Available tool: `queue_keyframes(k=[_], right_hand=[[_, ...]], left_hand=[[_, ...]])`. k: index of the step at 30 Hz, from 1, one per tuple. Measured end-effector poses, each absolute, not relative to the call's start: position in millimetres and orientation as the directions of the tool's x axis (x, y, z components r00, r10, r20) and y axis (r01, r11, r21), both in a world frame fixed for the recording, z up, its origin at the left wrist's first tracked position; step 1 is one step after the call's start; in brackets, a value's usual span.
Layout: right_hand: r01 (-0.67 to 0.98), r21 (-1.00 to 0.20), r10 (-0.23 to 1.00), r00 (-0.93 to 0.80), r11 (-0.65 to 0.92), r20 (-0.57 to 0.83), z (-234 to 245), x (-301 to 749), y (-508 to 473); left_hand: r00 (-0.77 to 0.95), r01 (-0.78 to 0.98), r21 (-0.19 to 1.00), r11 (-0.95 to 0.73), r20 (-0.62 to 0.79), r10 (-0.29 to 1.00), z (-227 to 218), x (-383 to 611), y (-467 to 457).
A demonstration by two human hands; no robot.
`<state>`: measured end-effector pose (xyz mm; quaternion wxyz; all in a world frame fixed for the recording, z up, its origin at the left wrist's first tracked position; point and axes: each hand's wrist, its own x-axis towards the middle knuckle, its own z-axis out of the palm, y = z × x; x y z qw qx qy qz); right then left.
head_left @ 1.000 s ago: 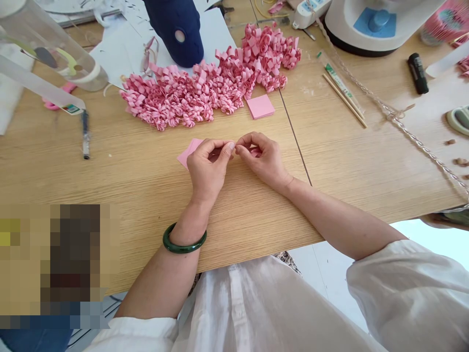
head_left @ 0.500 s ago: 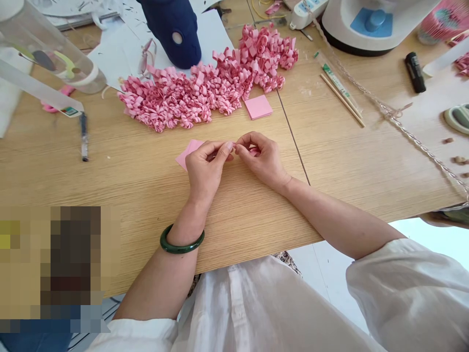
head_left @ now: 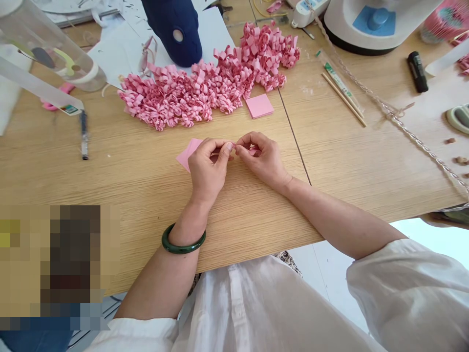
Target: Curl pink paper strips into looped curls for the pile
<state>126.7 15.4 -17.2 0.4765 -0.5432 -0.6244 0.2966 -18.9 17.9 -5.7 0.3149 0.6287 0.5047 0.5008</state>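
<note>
My left hand (head_left: 209, 165) and my right hand (head_left: 263, 159) meet fingertip to fingertip above the table. Both are closed in a pinch on a small piece of pink paper (head_left: 253, 151), part of which shows inside the curl of my right hand. Most of the piece is hidden by the fingers. Partly under my left hand lies a pink paper square (head_left: 188, 155). Just beyond the hands sits a small stack of pink paper squares (head_left: 259, 106). A long heap of curled pink paper strips (head_left: 190, 93) stretches behind them.
A dark blue bottle (head_left: 174, 29) stands behind the heap. To the left are a clear plastic bottle (head_left: 73, 68) and a pen (head_left: 84, 137). On the right lie wooden chopsticks (head_left: 344, 100), a black marker (head_left: 417, 72), a braided cord (head_left: 414, 134) and a white appliance base (head_left: 361, 34).
My left hand has shifted very slightly to the right. Both hands keep their pinch, and the things on the table lie as before.
</note>
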Motion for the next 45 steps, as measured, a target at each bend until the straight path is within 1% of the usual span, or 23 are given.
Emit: queue_keyframes(k=[5,8,15,18,22,28,32,36,39,43,45], right_hand=[[0.383,-0.897,0.965,0.049,0.221,0.259,-15.6,127.0,15.0],[0.377,-0.902,0.967,0.053,0.210,0.248,-16.0,127.2,15.2],[0.381,-0.899,0.967,0.044,0.215,0.250,-17.0,126.3,15.2],[0.384,-0.898,0.966,0.046,0.217,0.253,-15.5,125.6,14.1],[0.364,-0.906,0.967,0.045,0.217,0.250,-14.6,125.6,13.5],[0.365,-0.908,0.966,0.073,0.204,0.247,-16.0,126.5,15.4],[0.373,-0.903,0.963,0.078,0.212,0.258,-16.4,126.7,16.0],[0.375,-0.902,0.964,0.071,0.213,0.257,-16.0,127.2,16.2],[0.381,-0.901,0.966,0.065,0.207,0.249,-16.6,127.3,16.8],[0.391,-0.898,0.967,0.066,0.203,0.247,-20.8,127.8,18.1],[0.375,-0.900,0.959,0.079,0.224,0.271,-23.1,129.7,18.9]], left_hand=[[-0.021,0.241,0.933,-0.267,0.280,0.960,-7.6,-18.9,17.1],[-0.027,0.223,0.940,-0.259,0.271,0.962,-9.9,-19.6,18.0],[-0.028,0.287,0.921,-0.263,0.283,0.959,-7.9,-19.6,18.2],[-0.017,0.325,0.900,-0.292,0.314,0.949,-7.3,-19.4,17.7],[-0.007,0.317,0.896,-0.311,0.330,0.944,-7.1,-19.8,17.6],[0.007,0.290,0.923,-0.255,0.264,0.965,-5.1,-21.6,19.8],[0.012,0.277,0.923,-0.268,0.276,0.961,-5.3,-23.6,20.7],[0.063,0.340,0.896,-0.286,0.282,0.957,-2.2,-24.2,18.9],[0.061,0.370,0.880,-0.297,0.296,0.953,-0.5,-23.8,18.4],[0.062,0.357,0.883,-0.303,0.301,0.951,-1.4,-23.8,19.5],[0.055,0.334,0.892,-0.305,0.305,0.951,-3.4,-24.3,20.5]])
